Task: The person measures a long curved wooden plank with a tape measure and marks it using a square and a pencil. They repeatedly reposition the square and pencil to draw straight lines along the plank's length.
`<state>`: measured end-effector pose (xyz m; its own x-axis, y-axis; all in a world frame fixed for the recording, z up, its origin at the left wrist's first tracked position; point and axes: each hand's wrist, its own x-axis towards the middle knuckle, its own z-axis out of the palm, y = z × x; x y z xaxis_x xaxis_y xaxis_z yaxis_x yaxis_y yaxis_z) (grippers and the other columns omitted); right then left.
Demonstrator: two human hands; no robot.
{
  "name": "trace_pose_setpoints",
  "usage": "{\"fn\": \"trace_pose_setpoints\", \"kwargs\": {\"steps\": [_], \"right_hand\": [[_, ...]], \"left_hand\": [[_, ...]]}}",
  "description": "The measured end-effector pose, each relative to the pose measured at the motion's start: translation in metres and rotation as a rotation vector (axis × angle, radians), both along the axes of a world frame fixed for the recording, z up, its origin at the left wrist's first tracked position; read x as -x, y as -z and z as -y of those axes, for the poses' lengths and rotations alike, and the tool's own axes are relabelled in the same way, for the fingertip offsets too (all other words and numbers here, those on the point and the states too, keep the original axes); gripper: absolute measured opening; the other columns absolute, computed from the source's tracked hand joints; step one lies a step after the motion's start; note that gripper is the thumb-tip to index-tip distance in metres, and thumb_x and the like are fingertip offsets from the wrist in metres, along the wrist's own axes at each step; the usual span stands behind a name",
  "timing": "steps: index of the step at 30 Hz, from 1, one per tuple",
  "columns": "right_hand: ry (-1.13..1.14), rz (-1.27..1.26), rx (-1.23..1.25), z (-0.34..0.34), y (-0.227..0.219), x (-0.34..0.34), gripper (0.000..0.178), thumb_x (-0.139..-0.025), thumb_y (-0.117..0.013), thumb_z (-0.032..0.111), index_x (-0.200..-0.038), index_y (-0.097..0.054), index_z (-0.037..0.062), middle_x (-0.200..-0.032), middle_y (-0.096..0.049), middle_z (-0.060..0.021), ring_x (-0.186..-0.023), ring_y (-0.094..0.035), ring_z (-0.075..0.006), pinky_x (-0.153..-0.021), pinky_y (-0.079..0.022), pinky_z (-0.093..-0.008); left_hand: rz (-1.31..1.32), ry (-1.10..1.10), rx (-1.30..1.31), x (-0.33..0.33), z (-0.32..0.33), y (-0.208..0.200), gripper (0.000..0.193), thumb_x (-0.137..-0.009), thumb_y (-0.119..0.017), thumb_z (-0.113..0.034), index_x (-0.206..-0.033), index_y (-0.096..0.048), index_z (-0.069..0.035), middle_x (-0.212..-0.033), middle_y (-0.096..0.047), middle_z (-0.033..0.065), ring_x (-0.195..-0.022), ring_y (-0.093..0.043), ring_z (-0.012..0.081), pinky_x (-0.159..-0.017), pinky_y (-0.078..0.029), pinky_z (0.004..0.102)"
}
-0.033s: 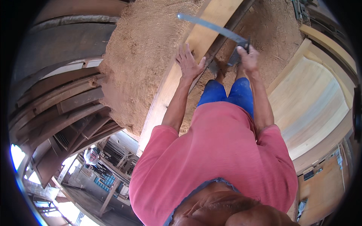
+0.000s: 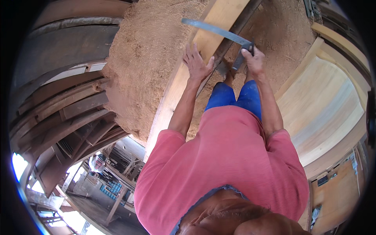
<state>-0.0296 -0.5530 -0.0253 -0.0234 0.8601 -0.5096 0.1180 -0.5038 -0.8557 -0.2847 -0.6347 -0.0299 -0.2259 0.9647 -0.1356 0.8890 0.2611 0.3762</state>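
Observation:
A long pale wooden plank point(image 2: 169, 102) runs slantwise from beside my left arm to the top of the view. My left hand point(image 2: 198, 67) rests on it, fingers spread, the thumb toward the right edge. In my right hand point(image 2: 255, 62) is a try square point(image 2: 218, 30), gripped near the corner where its metal blade meets the dark stock. Its blade reaches leftward across the plank; whether it touches the wood I cannot tell. The stock points down toward my legs, just right of the plank.
Sawdust point(image 2: 145, 51) covers the ground on both sides of the plank. Stacked dark boards point(image 2: 66, 98) line the left. A wooden panel point(image 2: 325, 103) with a curved frame lies at the right. A darker beam point(image 2: 243, 18) runs along the plank's right side.
My right hand and the try square have shifted slightly left, and the blade's tip sits a little lower. The left hand stays on the plank.

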Motion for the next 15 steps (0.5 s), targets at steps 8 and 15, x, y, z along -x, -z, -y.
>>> {"fn": "trace_pose_setpoints", "kwargs": {"steps": [8, 15], "right_hand": [[-0.053, 0.041, 0.015, 0.011, 0.032, 0.060, 0.033, -0.094, -0.075, 0.024, -0.100, -0.071, -0.0080, -0.081, -0.071, -0.0174, -0.078, -0.068, -0.0203, -0.073, -0.054, -0.0400], [0.064, -0.087, -0.084, -0.003, 0.046, 0.089, 0.031, -0.093, -0.077, 0.023, -0.102, -0.074, -0.0062, -0.085, -0.074, -0.0119, -0.077, -0.067, -0.0150, -0.072, -0.055, -0.0350]], "left_hand": [[0.100, 0.186, -0.064, -0.012, -0.029, 0.000, 0.125, -0.072, -0.089, -0.061, -0.166, -0.021, -0.013, -0.172, -0.007, 0.0386, -0.157, -0.002, 0.0621, -0.120, -0.003, 0.0805], [0.022, 0.211, -0.038, -0.021, -0.049, -0.002, 0.108, -0.072, -0.090, -0.051, -0.164, -0.036, -0.031, -0.171, -0.013, 0.0403, -0.157, -0.002, 0.0649, -0.122, -0.001, 0.0792]]}}
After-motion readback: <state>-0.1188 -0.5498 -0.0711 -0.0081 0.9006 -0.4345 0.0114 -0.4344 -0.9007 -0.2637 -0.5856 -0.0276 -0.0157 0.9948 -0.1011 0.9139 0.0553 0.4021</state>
